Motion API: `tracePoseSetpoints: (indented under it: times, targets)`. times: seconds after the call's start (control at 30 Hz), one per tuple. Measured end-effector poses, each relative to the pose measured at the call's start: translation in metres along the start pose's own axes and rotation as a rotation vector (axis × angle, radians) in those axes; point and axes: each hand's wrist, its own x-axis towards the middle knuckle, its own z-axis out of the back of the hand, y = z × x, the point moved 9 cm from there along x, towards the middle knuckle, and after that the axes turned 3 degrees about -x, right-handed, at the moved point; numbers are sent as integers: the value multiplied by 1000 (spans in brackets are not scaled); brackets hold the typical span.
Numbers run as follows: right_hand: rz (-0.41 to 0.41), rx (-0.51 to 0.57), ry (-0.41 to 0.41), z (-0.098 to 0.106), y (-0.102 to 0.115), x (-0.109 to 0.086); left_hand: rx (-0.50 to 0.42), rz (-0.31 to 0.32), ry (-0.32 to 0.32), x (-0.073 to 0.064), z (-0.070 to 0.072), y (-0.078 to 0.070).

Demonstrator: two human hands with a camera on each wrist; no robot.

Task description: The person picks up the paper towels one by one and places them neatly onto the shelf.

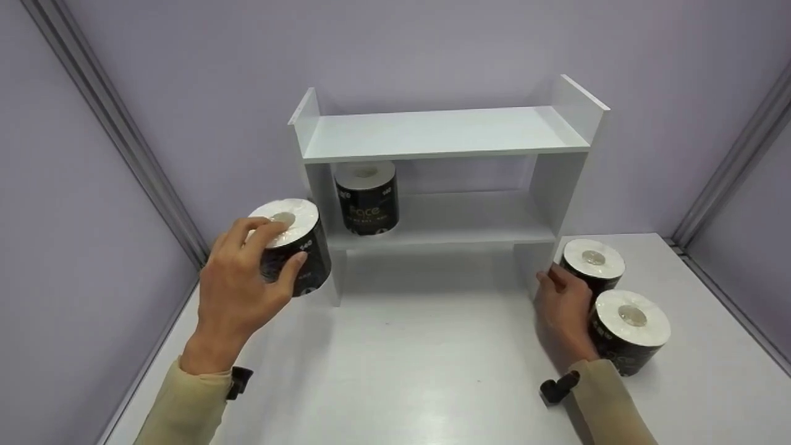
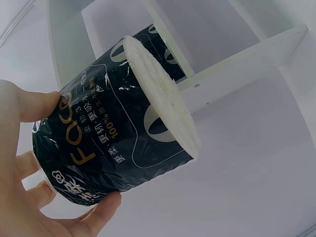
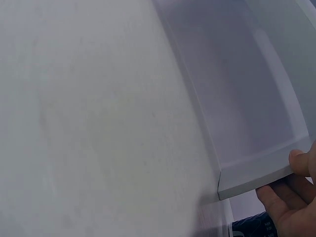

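My left hand grips a toilet paper roll in black "Face" wrapping, thumb on its side and fingers over the top. It hangs raised at the left front of a white shelf unit, tilted in the head view. In the left wrist view, the wrapped roll shows its white lower end facing the shelf. Another such roll stands upright at the left end of the middle shelf. Low on the right, my right hand pinches the front edge of the unit's side panel between thumb and fingers.
Two more wrapped rolls, a rear one and a front one, stand on the white table just right of my right hand. Lilac walls with metal corner strips enclose the table.
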Motion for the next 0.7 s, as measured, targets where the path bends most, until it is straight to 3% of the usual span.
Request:
tracePoseSetpoints:
  times: [0.7]
  targets:
    - [22,5,9,0,2,0,-13,-12,-38,13,13,-11]
